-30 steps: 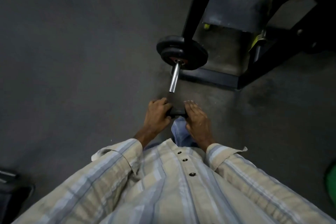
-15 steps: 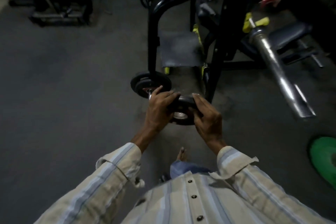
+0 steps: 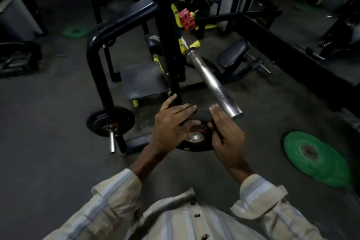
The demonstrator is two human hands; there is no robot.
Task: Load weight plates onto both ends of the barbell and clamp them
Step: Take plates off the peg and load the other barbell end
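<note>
Dim gym floor (image 3: 48,161) underfoot. Gripped black weight plate (image 3: 194,147) with left hand (image 3: 171,128) and right hand (image 3: 227,135), fingers closed on its rim. Held just below bare barbell sleeve (image 3: 212,82).

A gym floor, dimly lit, and the evidence is everywhere. A black steel rack (image 3: 171,45) with yellow fittings rises in the middle, and a chrome barbell sleeve (image 3: 212,84) juts out from it toward the camera. A red collar clamp (image 3: 186,19) hangs on the frame. Low on the left, black weight plates (image 3: 110,122) sit stored on a peg. Green plates (image 3: 317,159) lie flat on the dark rubbery floor (image 3: 48,142) at right, another green disc (image 3: 76,32) far back. A padded bench (image 3: 233,52) sits behind the bar. Further machines crowd the murky background, probably cable stations, too dark to tell.
</note>
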